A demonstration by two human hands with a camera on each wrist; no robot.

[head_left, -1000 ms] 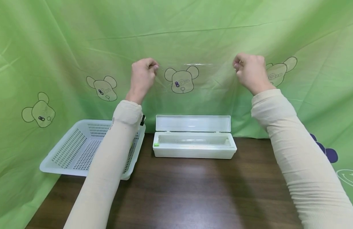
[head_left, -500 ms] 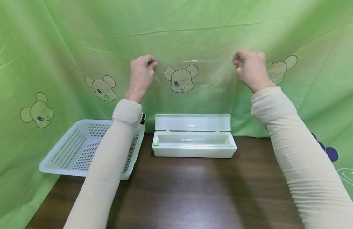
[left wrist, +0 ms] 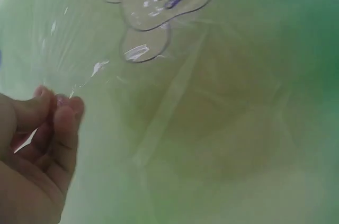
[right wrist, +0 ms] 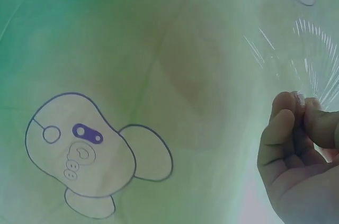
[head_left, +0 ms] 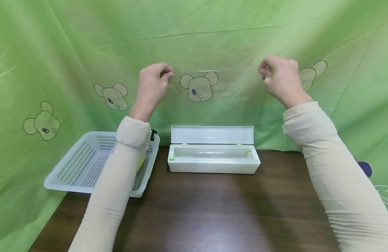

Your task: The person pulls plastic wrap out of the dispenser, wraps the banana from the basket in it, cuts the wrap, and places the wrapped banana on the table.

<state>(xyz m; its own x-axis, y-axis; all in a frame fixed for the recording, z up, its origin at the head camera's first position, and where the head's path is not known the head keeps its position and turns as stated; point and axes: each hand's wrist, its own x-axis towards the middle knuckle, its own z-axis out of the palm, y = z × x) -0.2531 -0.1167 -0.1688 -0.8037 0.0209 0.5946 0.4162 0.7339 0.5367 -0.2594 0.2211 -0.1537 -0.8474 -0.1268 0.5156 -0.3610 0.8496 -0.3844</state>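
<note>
Between my raised hands stretches a clear sheet of cling film (head_left: 212,71), seen mostly by its glints. My left hand (head_left: 153,82) pinches one upper corner between thumb and fingers. My right hand (head_left: 281,79) pinches the opposite corner. In the left wrist view, creases in the cling film (left wrist: 98,68) fan out from the fingertips. The right wrist view shows similar bright creases at the cling film (right wrist: 312,70) beside the thumb. Below the hands, a white cling film dispenser box (head_left: 212,168) stands on the table with its lid (head_left: 212,134) raised.
A pale blue perforated basket (head_left: 69,189) stands at the left, partly hidden by my left sleeve. Inside it a yellow thing (head_left: 141,162) shows, and a black thing (head_left: 153,135) is at its rim. A green cloth with bear drawings (head_left: 200,87) hangs behind the dark table (head_left: 197,210).
Both hands rise a little, then lower slightly. By now they have moved a bit farther apart, the right hand shifting right. The film stays pinched in both.
</note>
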